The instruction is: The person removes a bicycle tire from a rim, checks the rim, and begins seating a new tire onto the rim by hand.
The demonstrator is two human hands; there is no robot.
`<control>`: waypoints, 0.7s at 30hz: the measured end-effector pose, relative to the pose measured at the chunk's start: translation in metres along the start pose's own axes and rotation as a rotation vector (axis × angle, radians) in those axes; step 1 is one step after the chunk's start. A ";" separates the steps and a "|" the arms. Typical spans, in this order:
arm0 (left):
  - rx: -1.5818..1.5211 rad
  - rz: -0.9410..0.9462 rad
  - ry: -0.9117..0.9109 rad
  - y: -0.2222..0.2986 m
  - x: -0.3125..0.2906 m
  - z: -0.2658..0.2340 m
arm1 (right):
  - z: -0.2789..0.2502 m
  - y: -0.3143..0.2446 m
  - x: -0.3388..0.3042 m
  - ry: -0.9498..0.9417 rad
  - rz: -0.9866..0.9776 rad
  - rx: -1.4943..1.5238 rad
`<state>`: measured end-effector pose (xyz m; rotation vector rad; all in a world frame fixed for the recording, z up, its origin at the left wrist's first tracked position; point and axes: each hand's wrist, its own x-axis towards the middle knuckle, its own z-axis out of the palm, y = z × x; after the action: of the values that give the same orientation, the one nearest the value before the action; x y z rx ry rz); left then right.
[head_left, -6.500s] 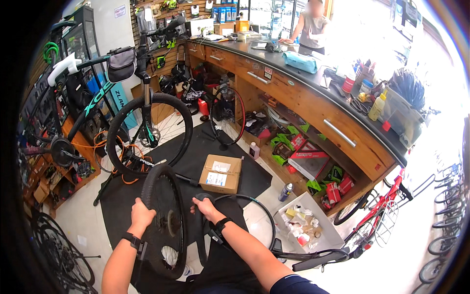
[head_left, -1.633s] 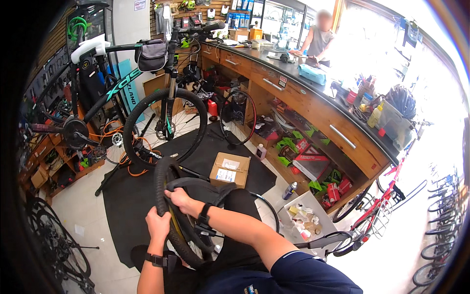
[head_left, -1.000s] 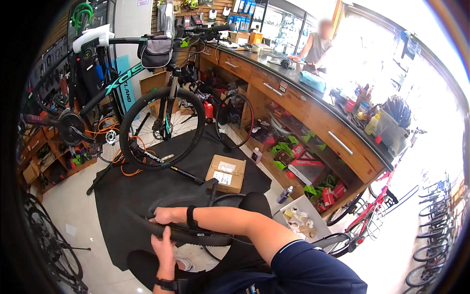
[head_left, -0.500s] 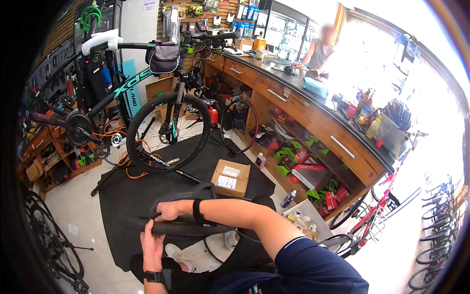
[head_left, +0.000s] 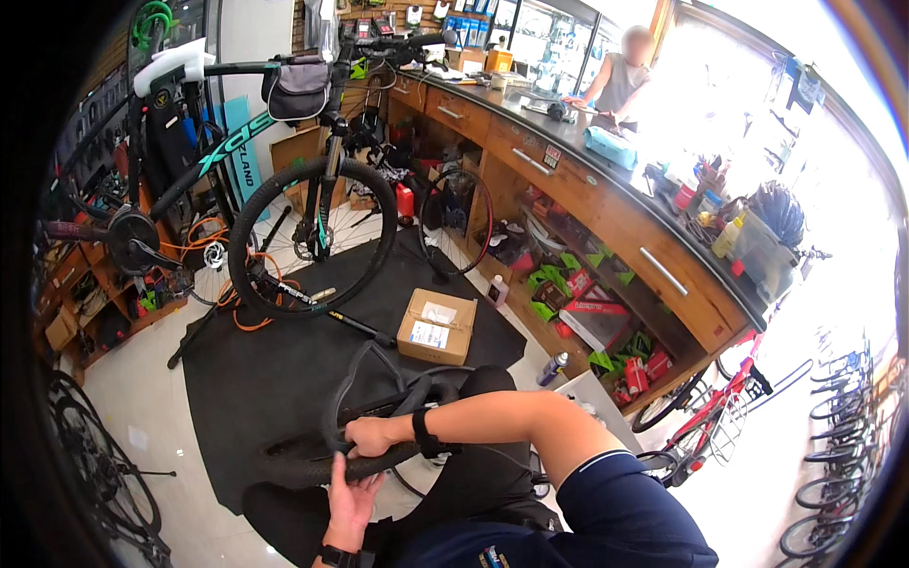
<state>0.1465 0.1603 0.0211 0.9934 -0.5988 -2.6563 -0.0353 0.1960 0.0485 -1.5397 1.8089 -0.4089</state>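
Observation:
A black knobbly bicycle tire [head_left: 284,466] lies low across my lap, in front of my knees. From beneath, my left hand [head_left: 352,502] holds the tire, thumb against its side and fingers under it. My right hand [head_left: 367,436] is closed at the tire's upper edge, its fingers curled around a grey-black inner tube [head_left: 338,398]. A slack loop of the tube rises out of the tire and bends away towards the box. My fingertips are partly hidden between tube and tire.
A cardboard box [head_left: 437,327] sits on the black mat [head_left: 227,379] ahead. Beyond it, a mountain bike [head_left: 317,237] hangs on a stand. A wooden counter [head_left: 587,213] runs along the right, with a person [head_left: 620,85] behind it. A spray can [head_left: 553,367] stands near its base.
Both hands and the tire have shifted right and closer to me. The inner tube's loop now stands out more plainly above the tire. The view has swung slightly.

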 end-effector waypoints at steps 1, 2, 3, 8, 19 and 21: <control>-0.036 -0.028 0.033 0.003 0.002 -0.004 | 0.003 -0.002 0.001 0.002 -0.001 0.005; -0.073 -0.054 0.066 0.004 0.004 -0.007 | 0.005 -0.002 0.002 0.004 -0.003 0.010; -0.056 -0.040 0.070 0.003 0.002 -0.013 | 0.013 -0.004 0.005 0.041 -0.028 -0.020; -0.052 0.019 -0.026 -0.005 0.007 -0.020 | 0.013 0.004 0.003 0.077 -0.052 -0.097; 0.013 -0.122 -0.062 -0.010 -0.013 -0.014 | -0.008 0.009 -0.017 -0.088 -0.156 0.092; 0.113 -0.267 -0.036 -0.001 -0.024 -0.011 | -0.012 0.015 -0.020 -0.122 -0.150 0.123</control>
<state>0.1714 0.1661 0.0268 1.1300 -0.6731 -2.9060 -0.0535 0.2158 0.0530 -1.5845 1.5529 -0.4776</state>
